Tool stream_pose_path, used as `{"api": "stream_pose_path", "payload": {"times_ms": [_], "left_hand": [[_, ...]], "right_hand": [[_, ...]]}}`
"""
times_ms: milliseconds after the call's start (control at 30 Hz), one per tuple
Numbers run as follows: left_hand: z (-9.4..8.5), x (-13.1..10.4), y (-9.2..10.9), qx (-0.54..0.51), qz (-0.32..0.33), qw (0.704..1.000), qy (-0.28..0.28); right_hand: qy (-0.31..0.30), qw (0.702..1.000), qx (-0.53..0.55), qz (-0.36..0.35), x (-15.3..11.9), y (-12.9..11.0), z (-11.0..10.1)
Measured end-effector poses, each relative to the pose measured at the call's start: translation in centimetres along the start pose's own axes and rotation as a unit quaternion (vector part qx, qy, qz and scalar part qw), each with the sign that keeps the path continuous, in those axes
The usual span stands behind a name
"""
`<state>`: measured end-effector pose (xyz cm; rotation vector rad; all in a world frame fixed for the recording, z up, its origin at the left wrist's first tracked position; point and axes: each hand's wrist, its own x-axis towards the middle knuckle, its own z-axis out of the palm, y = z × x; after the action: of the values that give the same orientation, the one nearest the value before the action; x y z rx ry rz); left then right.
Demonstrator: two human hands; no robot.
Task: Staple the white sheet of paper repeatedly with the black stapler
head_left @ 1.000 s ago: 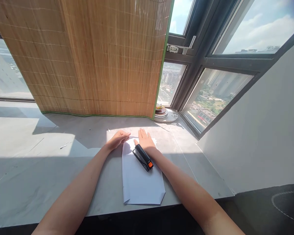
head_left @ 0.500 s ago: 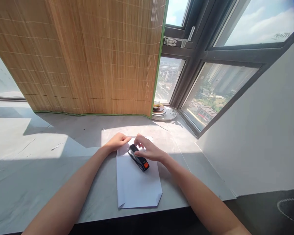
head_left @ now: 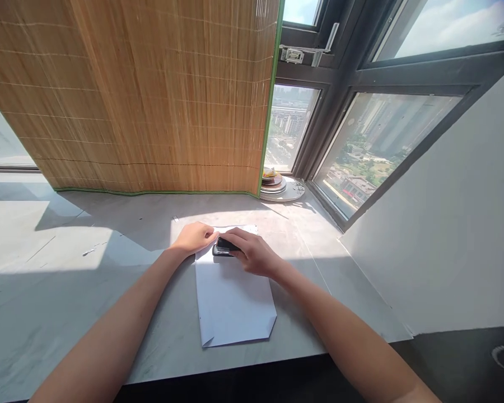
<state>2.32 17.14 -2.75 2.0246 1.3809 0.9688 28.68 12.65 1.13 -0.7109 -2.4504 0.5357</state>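
A white sheet of paper (head_left: 235, 305) lies flat on the grey stone-look sill, its lower corners folded in; whether it is a stack I cannot tell. My left hand (head_left: 194, 238) is closed at the paper's upper left corner, thumb and fingers pinching its edge. Over the upper part of the sheet, my right hand (head_left: 254, 252) wraps round a black stapler (head_left: 223, 247). The stapler's front end points left, close to my left thumb. Its back end is hidden under my right palm.
A bamboo blind (head_left: 159, 101) hangs behind the sill (head_left: 79, 319). Stacked plates (head_left: 274, 187) stand in the far corner by the windows. Small paper scraps (head_left: 89, 252) lie to the left. A white wall (head_left: 445, 224) bounds the right side.
My right hand has closed round the stapler, which has turned from slanting to lying nearly crosswise, further up the paper. My left hand stays at the upper left corner.
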Motion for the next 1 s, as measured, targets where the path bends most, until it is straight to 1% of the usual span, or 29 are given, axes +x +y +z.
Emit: {"api": "stream_pose_path", "payload": {"times_ms": [133,233,333,433,533,600,633,700,767,833,900,1000], "left_hand": [[0.0,0.0,0.2,0.052,-0.007,0.999,-0.004],[-0.2,0.0,0.7,0.129,-0.031,0.991,-0.031],[-0.4,-0.1,1.1,0.201,-0.054,0.976,-0.063],[-0.5,0.0,1.2,0.204,-0.067,0.974,-0.071],[-0.6,0.1,1.0,0.180,-0.088,0.979,-0.047],[-0.6,0.1,0.8,0.168,-0.098,0.980,-0.038],[-0.5,0.1,0.8,0.163,-0.101,0.981,-0.038],[-0.5,0.2,0.6,0.154,-0.103,0.982,-0.041],[-0.5,0.2,0.5,0.144,-0.103,0.984,-0.034],[-0.6,0.2,0.6,0.122,-0.099,0.987,-0.023],[-0.7,0.1,0.7,0.077,-0.092,0.993,-0.016],[-1.1,0.0,1.0,-0.020,-0.105,0.994,-0.007]], "right_hand": [[0.020,0.997,-0.022,-0.076,0.3,2.4,0.6],[0.044,0.991,-0.029,-0.119,0.6,3.5,1.4],[0.051,0.987,-0.037,-0.146,0.9,3.9,2.2],[0.048,0.987,-0.032,-0.149,1.2,4.1,2.5],[0.053,0.987,0.003,-0.150,1.3,4.1,2.1],[0.093,0.987,0.045,-0.127,1.3,4.1,1.6],[0.122,0.985,0.068,-0.103,1.3,4.2,1.3],[0.173,0.977,0.119,-0.030,1.2,4.4,0.8],[0.192,0.963,0.181,0.050,1.1,4.8,0.3],[0.190,0.940,0.260,0.110,0.9,5.5,-0.1],[0.174,0.909,0.349,0.148,0.7,6.2,-0.7],[0.120,0.855,0.469,0.187,0.4,7.1,-1.9]]}}
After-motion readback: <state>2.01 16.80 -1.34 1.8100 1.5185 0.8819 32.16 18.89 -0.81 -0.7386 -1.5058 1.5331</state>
